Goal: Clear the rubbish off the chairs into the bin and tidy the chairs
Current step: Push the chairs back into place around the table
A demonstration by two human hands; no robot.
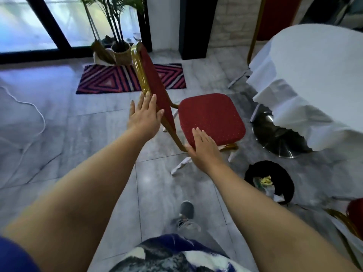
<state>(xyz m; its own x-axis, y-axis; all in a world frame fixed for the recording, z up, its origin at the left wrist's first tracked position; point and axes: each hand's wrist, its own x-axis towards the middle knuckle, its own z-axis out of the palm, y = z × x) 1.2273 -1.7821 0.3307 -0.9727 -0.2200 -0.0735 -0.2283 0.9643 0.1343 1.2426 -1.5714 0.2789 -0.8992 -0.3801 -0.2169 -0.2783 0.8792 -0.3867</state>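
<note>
The red chair [211, 116] seat is bare; rubbish probably lies in the black bin [270, 181] beside it. Both the left hand [144, 114] and the right hand [202, 147] are spread flat on the chair, holding nothing; straightening remains.

both forearms are bare to the elbow. a blue short sleeve [11, 256] edges the left arm. the top [176, 256] is patterned in blue, white and grey, above faded grey jeans [186, 225] and a grey shoe [187, 209].
</note>
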